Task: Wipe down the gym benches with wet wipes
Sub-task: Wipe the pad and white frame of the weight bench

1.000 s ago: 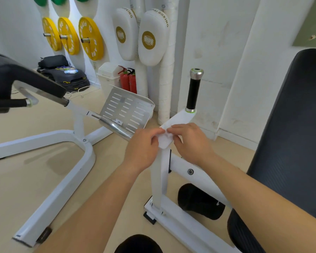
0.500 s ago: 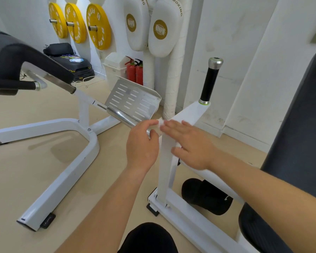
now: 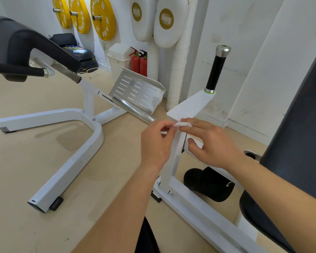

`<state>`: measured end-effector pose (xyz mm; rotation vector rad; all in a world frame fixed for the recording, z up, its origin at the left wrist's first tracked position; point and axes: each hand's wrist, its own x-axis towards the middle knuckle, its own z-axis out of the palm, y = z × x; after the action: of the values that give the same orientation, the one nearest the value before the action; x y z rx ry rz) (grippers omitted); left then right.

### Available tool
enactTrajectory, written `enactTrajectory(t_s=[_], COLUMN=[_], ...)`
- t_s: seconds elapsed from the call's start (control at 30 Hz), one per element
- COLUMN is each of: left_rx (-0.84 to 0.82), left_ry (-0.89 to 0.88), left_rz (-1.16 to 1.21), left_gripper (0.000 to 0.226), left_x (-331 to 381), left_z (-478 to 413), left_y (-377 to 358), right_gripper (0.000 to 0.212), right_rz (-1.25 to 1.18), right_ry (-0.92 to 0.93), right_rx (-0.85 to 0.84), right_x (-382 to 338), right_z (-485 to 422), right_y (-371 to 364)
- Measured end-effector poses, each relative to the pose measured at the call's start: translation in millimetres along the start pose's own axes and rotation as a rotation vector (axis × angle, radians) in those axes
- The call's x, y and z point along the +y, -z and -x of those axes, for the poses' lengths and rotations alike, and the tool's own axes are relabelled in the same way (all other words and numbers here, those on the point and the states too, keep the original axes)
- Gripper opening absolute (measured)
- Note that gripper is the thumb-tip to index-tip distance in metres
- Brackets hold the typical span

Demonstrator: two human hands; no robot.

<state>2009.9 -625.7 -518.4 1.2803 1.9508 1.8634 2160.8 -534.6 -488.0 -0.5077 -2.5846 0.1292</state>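
A small white wet wipe (image 3: 182,124) is bunched up between my two hands, in front of the white upright post (image 3: 173,161) of a bench frame. My left hand (image 3: 158,145) pinches the wipe's left end with thumb and forefinger. My right hand (image 3: 211,143) holds the wipe's right end under its fingertips, thumb spread below. The bench's black padded backrest (image 3: 299,136) fills the right edge. A second bench with a black pad (image 3: 26,46) and white frame (image 3: 71,157) stands on the left.
A black-gripped handle (image 3: 216,70) rises from the post. A perforated metal footplate (image 3: 139,92) and chrome roller (image 3: 133,111) sit behind my hands. Yellow weight plates (image 3: 103,17), white boxing pads (image 3: 165,22), red extinguishers (image 3: 139,62) and a bin (image 3: 117,57) line the wall. A black shoe (image 3: 208,183) lies under the frame.
The wipe, stretched flat between both hands a second ago, is now crumpled into a small wad. Both hands stay together at the post; the view has tilted down and left.
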Motion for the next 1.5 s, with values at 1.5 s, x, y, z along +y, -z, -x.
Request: enactTrajectory(t_s=[1.5], left_rx=[0.168], left_ry=[0.55], left_rz=[0.206], left_gripper=[0.006], left_x=[-58.8], left_z=[78.6], left_y=[-163.7], right_gripper=[0.035], right_rz=[0.003], right_ry=[-0.518], right_rx=[-0.28], right_x=[96.9], right_z=[33.5], right_y=[-33.9])
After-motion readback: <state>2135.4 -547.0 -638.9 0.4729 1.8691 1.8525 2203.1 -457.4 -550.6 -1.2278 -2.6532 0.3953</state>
